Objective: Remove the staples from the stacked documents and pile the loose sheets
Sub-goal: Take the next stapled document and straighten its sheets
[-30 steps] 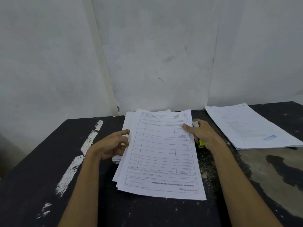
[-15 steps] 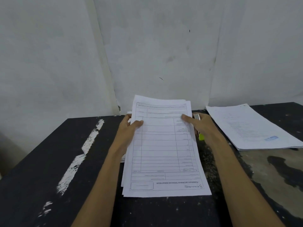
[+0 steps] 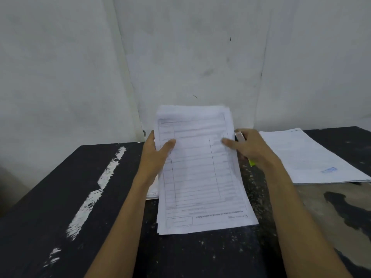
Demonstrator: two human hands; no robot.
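A stack of white printed sheets (image 3: 200, 173) is held tilted over the worn black table (image 3: 60, 197), pinched at its left edge by the left hand (image 3: 155, 155) and at its right by the right hand (image 3: 254, 150).

wall (image 3: 200, 47): pale, scuffed | table (image 3: 50, 197): black, worn, white paint streaks

Scuffed black table (image 3: 60, 197), paper pile (image 3: 313, 157) at right
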